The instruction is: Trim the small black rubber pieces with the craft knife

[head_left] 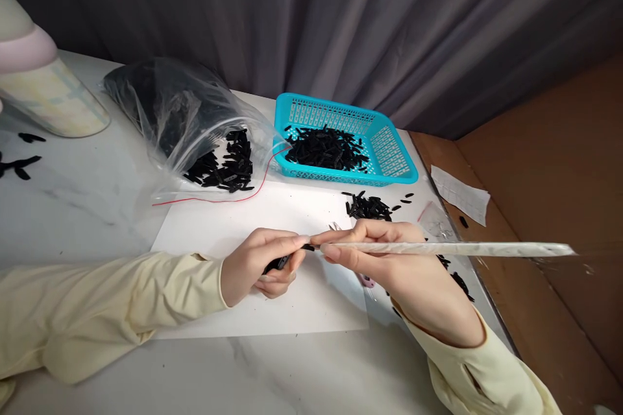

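One blue basket (389,142), one plastic bag (185,110), two hands (257,262)

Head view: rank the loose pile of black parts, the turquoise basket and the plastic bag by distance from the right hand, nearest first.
1. Loose pile of black parts: on the table just beyond the right hand.
2. Turquoise basket: farther back, behind that pile.
3. Plastic bag: back left, across the white sheet.

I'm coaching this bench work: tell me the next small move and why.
Probably ease the long pale strip in the right hand forward into the small black piece pinched by the left hand: their tips nearly meet over the white sheet.
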Available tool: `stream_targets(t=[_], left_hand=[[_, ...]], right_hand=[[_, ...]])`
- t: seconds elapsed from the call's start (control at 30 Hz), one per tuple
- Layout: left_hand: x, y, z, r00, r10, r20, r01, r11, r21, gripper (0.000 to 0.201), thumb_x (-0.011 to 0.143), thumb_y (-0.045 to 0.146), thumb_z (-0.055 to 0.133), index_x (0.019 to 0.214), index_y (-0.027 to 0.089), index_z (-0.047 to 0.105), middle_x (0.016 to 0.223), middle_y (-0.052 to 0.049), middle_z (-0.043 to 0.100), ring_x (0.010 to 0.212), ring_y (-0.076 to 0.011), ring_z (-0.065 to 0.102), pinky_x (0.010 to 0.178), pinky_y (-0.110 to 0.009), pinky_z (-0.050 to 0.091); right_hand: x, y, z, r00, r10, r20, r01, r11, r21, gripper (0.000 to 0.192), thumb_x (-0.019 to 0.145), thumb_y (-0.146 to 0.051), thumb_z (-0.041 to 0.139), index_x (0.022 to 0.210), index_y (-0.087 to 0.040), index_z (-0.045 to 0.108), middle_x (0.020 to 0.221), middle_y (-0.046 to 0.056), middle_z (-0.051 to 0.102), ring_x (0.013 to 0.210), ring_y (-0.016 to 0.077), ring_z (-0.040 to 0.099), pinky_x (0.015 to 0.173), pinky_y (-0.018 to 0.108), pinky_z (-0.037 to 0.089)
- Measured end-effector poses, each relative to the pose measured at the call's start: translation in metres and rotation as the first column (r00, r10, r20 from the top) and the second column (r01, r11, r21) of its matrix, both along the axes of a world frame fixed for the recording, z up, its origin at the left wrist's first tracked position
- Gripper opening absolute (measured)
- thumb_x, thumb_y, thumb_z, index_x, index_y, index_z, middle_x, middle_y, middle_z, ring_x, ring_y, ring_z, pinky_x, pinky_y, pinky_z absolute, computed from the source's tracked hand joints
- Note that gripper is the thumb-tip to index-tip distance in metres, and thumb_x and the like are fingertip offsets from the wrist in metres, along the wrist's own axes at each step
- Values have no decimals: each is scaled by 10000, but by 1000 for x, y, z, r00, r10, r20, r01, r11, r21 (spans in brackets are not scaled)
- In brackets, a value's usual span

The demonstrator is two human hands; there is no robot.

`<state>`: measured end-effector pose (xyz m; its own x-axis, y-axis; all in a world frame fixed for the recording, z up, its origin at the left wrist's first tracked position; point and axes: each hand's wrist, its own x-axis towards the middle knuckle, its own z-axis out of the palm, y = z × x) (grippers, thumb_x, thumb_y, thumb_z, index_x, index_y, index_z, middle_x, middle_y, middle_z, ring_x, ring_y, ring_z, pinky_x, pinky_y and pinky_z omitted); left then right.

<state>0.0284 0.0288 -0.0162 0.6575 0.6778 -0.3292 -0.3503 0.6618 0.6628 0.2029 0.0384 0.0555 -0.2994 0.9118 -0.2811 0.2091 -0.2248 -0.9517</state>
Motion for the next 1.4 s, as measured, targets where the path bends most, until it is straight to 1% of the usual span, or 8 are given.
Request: stream_targets(t=[0.23, 0.37, 0.5, 0.67, 0.97, 1.1, 1.2, 1.4], left_hand=[[-3, -1, 2, 999, -27, 39, 27, 1000, -8, 355, 869, 327, 444, 569, 138, 455, 394, 83, 245, 327, -11, 147, 341, -134, 131], [-3, -1, -1, 998, -41, 53, 40, 999, 8, 358, 867, 345, 454, 577, 136, 454, 395, 84, 256, 325, -11, 152, 338, -134, 135], [-4, 0, -2, 996, -55, 67, 53, 998, 21, 353, 872, 341, 453, 587, 133, 456, 401, 85, 265, 327, -9, 158, 342, -136, 138], [-4, 0, -1, 994, -73, 84, 70, 996, 49, 358, 879, 319, 446, 578, 127, 454, 404, 83, 268, 333, -11, 166, 344, -142, 137], [-5, 0, -1, 986, -142, 86, 135, 987, 88, 345, 871, 342, 468, 603, 124, 479, 399, 86, 277, 327, -14, 169, 335, -148, 138], [-6, 1, -1, 979, -167, 113, 157, 983, 90, 336, 874, 336, 465, 612, 125, 480, 402, 86, 279, 332, -18, 170, 333, -151, 133], [-6, 1, 0, 971, -195, 138, 183, 979, 91, 328, 875, 331, 460, 625, 122, 493, 403, 88, 276, 329, -19, 163, 332, -155, 126], [-6, -1, 4, 968, -214, 129, 204, 975, 87, 331, 872, 321, 466, 613, 117, 494, 408, 86, 268, 329, -19, 167, 341, -164, 114]], right_hand=[[0, 0, 0, 1000, -11, -7, 11, 1000, -10, 267, 704, -108, 688, 488, -190, 554, 795, 23, 738, 761, 190, 698, 681, 267, 569], [2, -1, -1, 999, 25, 30, -24, 999, -40, 183, 681, -212, 734, 557, -185, 603, 875, 40, 735, 837, 207, 687, 726, 271, 553], [2, -3, -1, 999, 20, 49, -19, 999, -38, 214, 667, -261, 751, 543, -187, 594, 879, 44, 736, 879, 221, 679, 738, 263, 536], [2, -5, 2, 999, 43, 32, -41, 998, -38, 238, 690, -227, 728, 517, -189, 569, 856, 44, 737, 886, 231, 679, 758, 275, 530], [3, -9, 6, 991, 73, 111, -72, 997, -17, 233, 711, -199, 687, 516, -192, 560, 861, 44, 738, 864, 222, 685, 713, 252, 537], [3, -7, 13, 978, 104, 179, -99, 994, -36, 248, 725, -210, 675, 514, -194, 546, 865, 32, 737, 832, 217, 689, 717, 268, 541], [2, -8, 20, 970, 81, 227, -72, 996, -47, 300, 733, -192, 663, 482, -193, 499, 845, 26, 738, 802, 211, 691, 716, 282, 540], [2, -11, 23, 981, 59, 183, -51, 998, -45, 334, 728, -165, 662, 469, -186, 451, 806, 24, 738, 787, 191, 686, 648, 239, 518]])
